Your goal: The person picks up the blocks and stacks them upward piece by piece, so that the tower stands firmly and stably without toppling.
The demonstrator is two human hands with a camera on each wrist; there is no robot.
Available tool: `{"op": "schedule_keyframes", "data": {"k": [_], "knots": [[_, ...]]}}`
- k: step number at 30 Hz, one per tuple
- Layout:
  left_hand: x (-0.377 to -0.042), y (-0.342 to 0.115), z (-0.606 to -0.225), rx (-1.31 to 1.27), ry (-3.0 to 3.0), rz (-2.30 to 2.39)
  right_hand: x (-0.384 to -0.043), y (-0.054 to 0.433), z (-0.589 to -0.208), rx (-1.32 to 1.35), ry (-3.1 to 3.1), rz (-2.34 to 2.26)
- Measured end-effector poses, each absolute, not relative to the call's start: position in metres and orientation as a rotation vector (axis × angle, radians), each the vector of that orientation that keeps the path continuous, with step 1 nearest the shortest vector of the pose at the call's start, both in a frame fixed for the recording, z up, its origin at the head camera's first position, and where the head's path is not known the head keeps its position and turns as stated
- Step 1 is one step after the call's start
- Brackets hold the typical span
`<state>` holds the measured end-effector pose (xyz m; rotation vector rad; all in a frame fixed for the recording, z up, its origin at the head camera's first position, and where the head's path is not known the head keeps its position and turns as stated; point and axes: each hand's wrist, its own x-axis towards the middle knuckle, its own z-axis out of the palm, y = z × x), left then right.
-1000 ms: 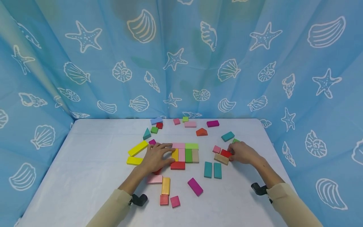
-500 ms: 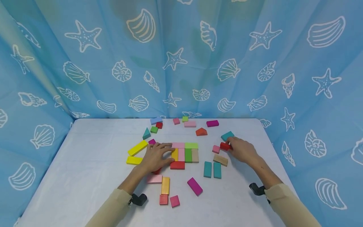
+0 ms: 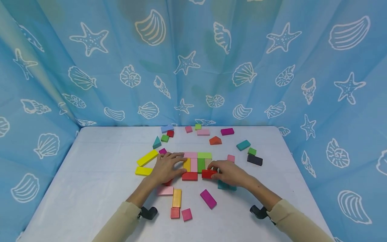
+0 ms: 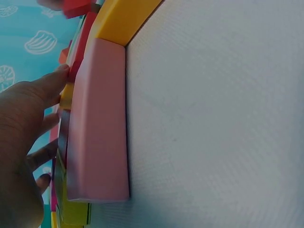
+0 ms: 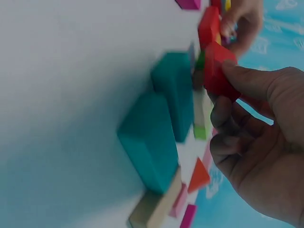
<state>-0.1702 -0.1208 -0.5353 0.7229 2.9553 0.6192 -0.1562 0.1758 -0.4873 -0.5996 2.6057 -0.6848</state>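
My right hand [image 3: 231, 172] pinches a red block [image 3: 208, 173] between thumb and fingers, near the front right of a flat block arrangement. That block [image 5: 218, 71] looks lifted in the right wrist view. The arrangement has a pink block [image 3: 190, 155] and a light green block [image 3: 204, 155] at the back. Before them stand a yellow block [image 3: 187, 164], another pink block [image 3: 194, 165], a green block [image 3: 201, 165] and a partly hidden wooden one. Another red block [image 3: 189, 176] lies along the front left. My left hand [image 3: 166, 169] rests at the left side, fingertips touching the yellow and red blocks.
Two teal blocks [image 5: 152, 142] and a wooden block [image 5: 147, 209] lie beneath my right hand. A black block [image 3: 255, 160] is farther right, a magenta block [image 3: 208, 199] in front. Long yellow blocks [image 3: 147, 157] lie left. Several small blocks line the table's back by the blue curtain [image 3: 193, 67].
My right hand has picked up the red block at the right and carried it left to the arrangement, uncovering the black block. The left hand has stayed in place.
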Motion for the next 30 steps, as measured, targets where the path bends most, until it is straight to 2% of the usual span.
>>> {"op": "schedule_keyframes", "data": {"k": [13, 30], "knots": [[-0.169, -0.120, -0.535, 0.717, 2.967, 0.628, -0.147, 0.158, -0.498, -0.628, 2.743, -0.467], [-0.169, -0.121, -0.536, 0.743, 2.966, 0.650, -0.151, 0.157, -0.501, -0.554, 2.727, -0.528]]}}
